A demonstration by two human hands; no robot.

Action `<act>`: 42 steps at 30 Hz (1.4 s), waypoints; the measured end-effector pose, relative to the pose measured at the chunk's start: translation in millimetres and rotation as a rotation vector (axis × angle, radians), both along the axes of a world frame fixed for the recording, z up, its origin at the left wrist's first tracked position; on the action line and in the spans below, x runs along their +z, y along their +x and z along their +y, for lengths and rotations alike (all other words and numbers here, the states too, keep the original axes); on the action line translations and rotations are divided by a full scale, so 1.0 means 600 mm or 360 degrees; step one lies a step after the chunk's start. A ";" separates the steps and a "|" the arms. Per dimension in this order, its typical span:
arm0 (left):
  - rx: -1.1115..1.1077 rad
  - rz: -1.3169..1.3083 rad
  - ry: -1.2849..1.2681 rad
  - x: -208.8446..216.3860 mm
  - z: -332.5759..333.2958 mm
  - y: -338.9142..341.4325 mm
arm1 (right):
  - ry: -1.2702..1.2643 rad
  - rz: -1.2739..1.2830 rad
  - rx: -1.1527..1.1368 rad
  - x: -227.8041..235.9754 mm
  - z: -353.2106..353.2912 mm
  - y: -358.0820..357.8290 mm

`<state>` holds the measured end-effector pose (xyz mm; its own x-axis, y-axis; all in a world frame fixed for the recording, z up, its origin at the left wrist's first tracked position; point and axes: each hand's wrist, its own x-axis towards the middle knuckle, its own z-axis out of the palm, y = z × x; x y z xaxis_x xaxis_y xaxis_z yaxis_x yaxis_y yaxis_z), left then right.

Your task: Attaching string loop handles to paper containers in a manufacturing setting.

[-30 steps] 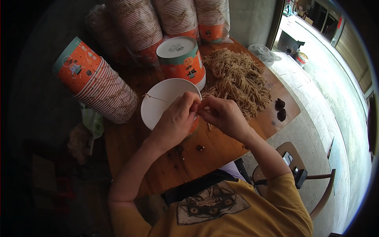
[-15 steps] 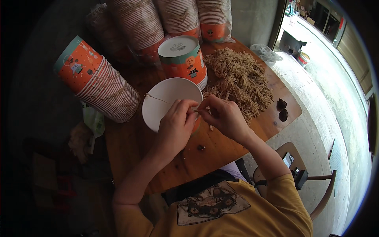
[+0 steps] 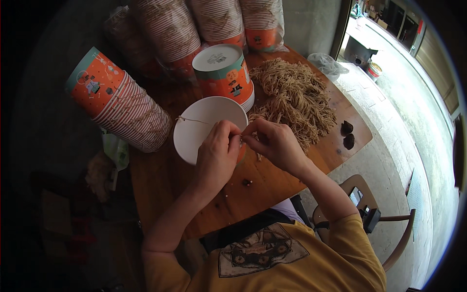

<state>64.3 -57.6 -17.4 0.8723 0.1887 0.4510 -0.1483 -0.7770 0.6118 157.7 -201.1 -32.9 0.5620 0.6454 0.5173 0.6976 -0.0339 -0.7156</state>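
A white-lined paper bucket (image 3: 194, 134) lies tilted on the table with its mouth toward me. From a hole near its left rim, a thin piece of twine (image 3: 194, 120) runs across the mouth to my hands. My left hand (image 3: 220, 151) is closed in a pinch at the bucket's right rim. Against it, my right hand (image 3: 276, 141) pinches too, fingertips meeting the left hand's. The twine's end is mostly hidden between the fingers, so any knot there cannot be made out.
A heap of tan twine (image 3: 296, 100) lies right of the bucket. Behind stand an upturned orange bucket stack (image 3: 224, 80) and several bagged stacks (image 3: 170, 31). Another stack (image 3: 124, 104) leans at left. Two dark lumps (image 3: 348, 135) sit near the table's (image 3: 335, 158) right edge, beside a chair (image 3: 362, 194).
The two hands have drawn slightly closer at the fingertips, and the bit of twine between them shows less. The bucket stays in place.
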 end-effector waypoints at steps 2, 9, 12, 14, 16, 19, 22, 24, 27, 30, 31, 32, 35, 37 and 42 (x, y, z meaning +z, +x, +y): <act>0.0000 0.0053 -0.0067 0.001 0.002 0.002 | 0.0010 0.0090 0.0047 0.000 -0.001 0.003; -0.0183 0.0250 -0.0764 0.004 0.013 0.009 | -0.0149 0.0235 -0.0010 -0.002 -0.007 0.021; -0.0224 0.0311 -0.0980 0.011 0.017 0.008 | -0.0046 0.0334 0.0025 -0.014 0.000 0.021; -0.0241 0.0361 -0.1092 0.017 0.019 0.007 | 0.0181 0.0287 0.0135 -0.022 0.003 0.019; -0.0229 0.0457 -0.1257 0.024 0.021 0.007 | 0.0150 0.0239 0.0156 -0.020 -0.002 0.019; -0.0229 0.0543 -0.1434 0.028 0.025 0.006 | 0.0110 0.0152 0.0174 -0.014 -0.006 0.011; -0.0191 0.0625 -0.1517 0.029 0.031 0.005 | 0.0069 0.0180 0.0170 -0.009 -0.006 -0.002; -0.0197 0.0636 -0.1522 0.029 0.031 0.006 | 0.0036 0.0246 0.0158 -0.009 -0.006 -0.005; -0.0207 0.0636 -0.1531 0.028 0.032 0.007 | 0.0021 0.0319 0.0080 -0.018 -0.001 -0.007; -0.0231 0.0613 -0.1518 0.026 0.032 0.009 | 0.0070 0.0710 0.0065 -0.030 0.006 -0.005; -0.0241 0.0596 -0.1499 0.026 0.031 0.011 | 0.0210 0.0811 0.0113 -0.038 0.010 -0.001; -0.0240 0.0598 -0.1500 0.026 0.032 0.011 | 0.0350 0.0913 0.0166 -0.041 0.014 0.001; -0.0233 0.0573 -0.1498 0.027 0.033 0.012 | 0.0093 0.0637 0.0004 -0.025 0.005 -0.004; -0.0223 0.0623 -0.1503 0.027 0.035 0.015 | 0.0140 0.0311 -0.0043 -0.023 0.006 -0.007; -0.0229 0.0668 -0.1554 0.028 0.038 0.017 | 0.0121 -0.0315 -0.0137 -0.013 0.003 -0.004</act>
